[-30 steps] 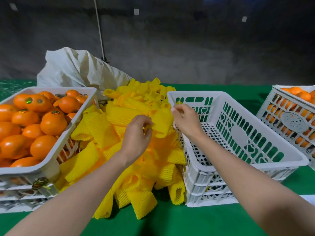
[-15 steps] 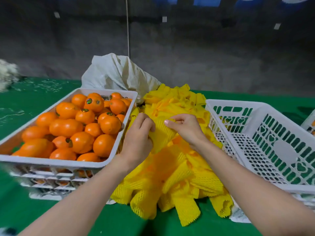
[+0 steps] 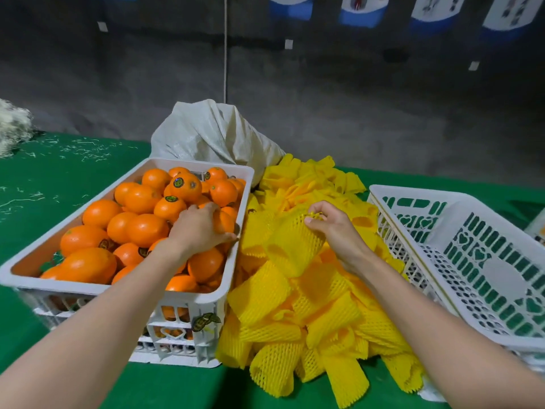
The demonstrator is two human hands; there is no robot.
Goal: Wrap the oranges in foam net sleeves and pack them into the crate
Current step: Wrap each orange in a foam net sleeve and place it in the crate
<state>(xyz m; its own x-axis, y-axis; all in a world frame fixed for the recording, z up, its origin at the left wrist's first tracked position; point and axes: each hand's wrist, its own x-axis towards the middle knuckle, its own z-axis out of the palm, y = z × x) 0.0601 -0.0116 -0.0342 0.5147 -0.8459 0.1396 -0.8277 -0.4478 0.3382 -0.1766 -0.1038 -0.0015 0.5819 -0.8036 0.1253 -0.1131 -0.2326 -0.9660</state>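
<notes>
At the far left edge of the green table (image 3: 59, 178) lies a clump of white fluff (image 3: 11, 125), with loose pale shreds scattered on the cloth near it. Right of that, toward the near left part of the table, stands a full crate (image 3: 188, 165) of white plastic, heaped with oranges (image 3: 141, 225); several carry small dark stickers. My left hand (image 3: 200, 228) is down inside this crate by its right wall, fingers curled over one orange (image 3: 224, 222), my thumb close to the crate's rim. Behind the crate, toward the table's far edge, a white woven sack (image 3: 212, 134) slumps against the far right corner of the crate.

In the middle of the table, just beside the full crate and touching its right wall, is a loose pile of yellow foam net sleeves (image 3: 295, 314) that runs from the sack down to the near edge. My right hand (image 3: 333, 228) is over the pile's far half and pinches the open edge of one sleeve (image 3: 290, 243) between thumb and fingertips; the sleeve hangs from that pinch onto the pile.

At the right edge of the table stands the empty crate (image 3: 442, 199), white with slotted walls, its left wall against the pile. No wrapped fruit shows inside it.
</notes>
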